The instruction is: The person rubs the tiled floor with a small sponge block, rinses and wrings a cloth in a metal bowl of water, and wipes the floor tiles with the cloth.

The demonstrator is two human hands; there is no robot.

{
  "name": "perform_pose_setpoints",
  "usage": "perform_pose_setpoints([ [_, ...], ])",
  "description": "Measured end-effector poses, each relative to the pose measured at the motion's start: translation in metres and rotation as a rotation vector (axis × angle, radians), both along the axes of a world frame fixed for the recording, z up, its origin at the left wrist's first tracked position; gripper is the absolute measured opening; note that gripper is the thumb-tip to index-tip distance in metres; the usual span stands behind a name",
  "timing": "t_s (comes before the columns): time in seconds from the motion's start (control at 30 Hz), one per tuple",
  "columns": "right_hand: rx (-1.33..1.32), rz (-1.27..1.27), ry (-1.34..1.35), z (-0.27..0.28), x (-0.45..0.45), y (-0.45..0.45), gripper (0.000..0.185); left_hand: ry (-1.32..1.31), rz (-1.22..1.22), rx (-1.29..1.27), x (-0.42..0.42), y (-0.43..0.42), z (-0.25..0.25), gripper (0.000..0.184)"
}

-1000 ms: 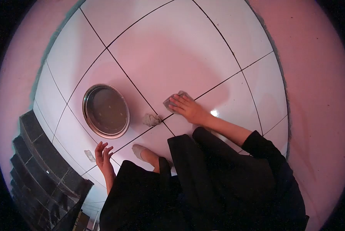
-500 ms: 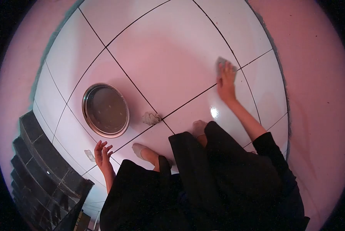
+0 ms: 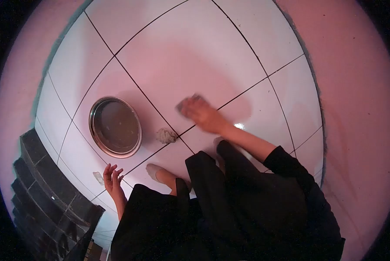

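Note:
My right hand (image 3: 203,115), smeared a little by motion, presses a small grey cloth (image 3: 182,107) against the white tiled floor (image 3: 160,56). Much of the cloth is covered by the fingers. My left hand (image 3: 113,180) hangs at the lower left with its fingers loosely apart and nothing in them. Just beyond it stands a round metal basin (image 3: 138,130) holding murky grey-brown water (image 3: 117,124). A crumpled grey rag (image 3: 166,135) lies on the floor between the basin and my right hand.
A small pale, translucent item (image 3: 98,178) lies beside my left hand. Dark tiled steps (image 3: 47,182) rise at the lower left. Pink walls (image 3: 347,87) border the floor. My foot (image 3: 158,173) rests on the tiles close to the rag.
My right hand has swept the cloth leftward and somewhat nearer across the floor, from the right-hand tile joint towards the rag. My left hand stays nearly in place.

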State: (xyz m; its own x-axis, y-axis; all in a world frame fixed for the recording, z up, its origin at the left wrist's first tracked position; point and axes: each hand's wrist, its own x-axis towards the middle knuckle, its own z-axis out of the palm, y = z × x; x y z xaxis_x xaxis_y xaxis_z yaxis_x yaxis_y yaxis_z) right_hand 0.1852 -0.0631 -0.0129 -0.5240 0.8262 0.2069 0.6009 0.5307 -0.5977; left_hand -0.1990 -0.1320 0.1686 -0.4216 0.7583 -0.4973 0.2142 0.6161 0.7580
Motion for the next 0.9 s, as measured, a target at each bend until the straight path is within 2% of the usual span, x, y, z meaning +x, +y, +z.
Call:
perform_pose_setpoints([
  [0.1, -0.011, -0.26, -0.038, 0.009, 0.061, 0.04, 0.05, 0.009, -0.002, 0.005, 0.003, 0.001, 0.004, 0.037],
  [0.17, 0.114, -0.388, -0.098, -0.006, 0.111, 0.064, 0.052, 0.012, -0.015, 0.013, 0.008, 0.003, 0.008, 0.037],
  [0.2, 0.037, -0.547, -0.134, -0.006, 0.128, 0.075, 0.044, 0.015, -0.014, 0.019, 0.007, 0.003, 0.007, 0.037],
  [0.23, 0.066, -0.623, -0.22, -0.008, 0.147, 0.087, 0.046, 0.003, -0.004, 0.016, 0.005, 0.002, 0.006, 0.037],
  [0.37, 0.033, -0.698, -0.254, -0.009, 0.168, 0.111, 0.048, -0.013, 0.01, 0.006, 0.006, 0.0, 0.009, 0.037],
  [0.47, 0.069, -0.664, -0.254, -0.016, 0.129, 0.103, 0.046, -0.007, 0.027, 0.007, 0.008, 0.001, 0.011, 0.037],
  [0.5, 0.018, -0.56, -0.166, -0.008, 0.102, 0.092, 0.047, -0.001, 0.044, 0.01, 0.008, 0.002, 0.011, 0.038],
  [0.57, -0.048, -0.359, -0.162, 0.006, 0.046, 0.077, 0.047, -0.006, 0.039, 0.017, 0.007, 0.005, 0.011, 0.038],
  [0.6, 0.087, -0.25, -0.15, 0.005, 0.017, 0.064, 0.044, -0.011, 0.031, 0.026, 0.007, 0.006, 0.011, 0.038],
  [0.63, 0.051, -0.133, 0.007, 0.01, -0.005, 0.056, 0.042, -0.008, 0.034, 0.026, 0.007, 0.007, 0.011, 0.038],
  [0.67, 0.122, -0.103, -0.06, 0.004, -0.026, 0.042, 0.041, -0.003, 0.017, 0.017, 0.008, 0.008, 0.01, 0.038],
  [0.77, 0.081, 0.033, 0.002, 0.003, -0.035, 0.054, 0.04, 0.01, -0.015, 0.017, 0.007, 0.008, 0.009, 0.038],
  [0.8, 0.147, 0.043, -0.022, -0.004, -0.024, 0.069, 0.041, 0.013, -0.029, 0.017, 0.006, 0.007, 0.01, 0.038],
  [0.87, 0.076, -0.064, -0.193, 0.016, 0.008, 0.113, 0.043, 0.019, -0.007, 0.023, 0.004, 0.006, 0.012, 0.037],
  [0.9, 0.107, -0.138, 0.005, -0.005, 0.035, 0.133, 0.045, 0.015, 0.011, 0.029, 0.004, 0.004, 0.012, 0.036],
])
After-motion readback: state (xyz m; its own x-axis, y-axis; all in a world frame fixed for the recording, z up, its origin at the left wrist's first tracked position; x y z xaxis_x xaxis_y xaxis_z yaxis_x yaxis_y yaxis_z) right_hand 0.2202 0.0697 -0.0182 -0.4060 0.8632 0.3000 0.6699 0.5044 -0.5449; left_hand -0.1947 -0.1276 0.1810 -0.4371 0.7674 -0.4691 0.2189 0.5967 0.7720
